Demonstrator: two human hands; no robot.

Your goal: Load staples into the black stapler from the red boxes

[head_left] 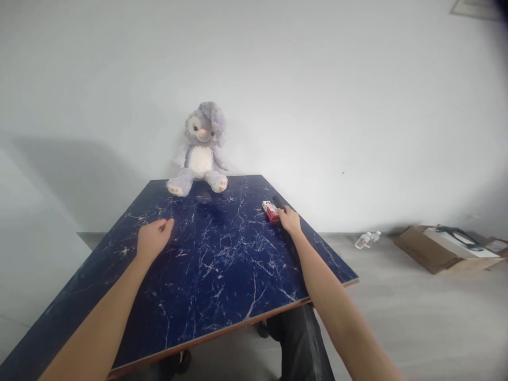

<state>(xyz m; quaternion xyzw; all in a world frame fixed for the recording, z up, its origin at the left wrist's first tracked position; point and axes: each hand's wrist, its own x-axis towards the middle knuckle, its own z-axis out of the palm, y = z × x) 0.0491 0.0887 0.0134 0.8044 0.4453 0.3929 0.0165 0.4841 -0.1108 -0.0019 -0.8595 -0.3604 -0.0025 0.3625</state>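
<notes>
My left hand rests at the left of the blue marble-patterned table, its fingers curled into a loose fist with nothing visible in them. Near the table's right edge, my right hand is closed around a dark, elongated object whose far end sticks out past the fingers; its kind is unclear. Touching or just beside the thumb lies a small red-and-white box, flat on the tabletop. Part of the dark object is hidden by my hand.
A grey plush toy with a white belly sits at the table's far edge against the white wall. On the floor to the right are clear plastic bottles and a cardboard box. My leg shows below the table's front edge.
</notes>
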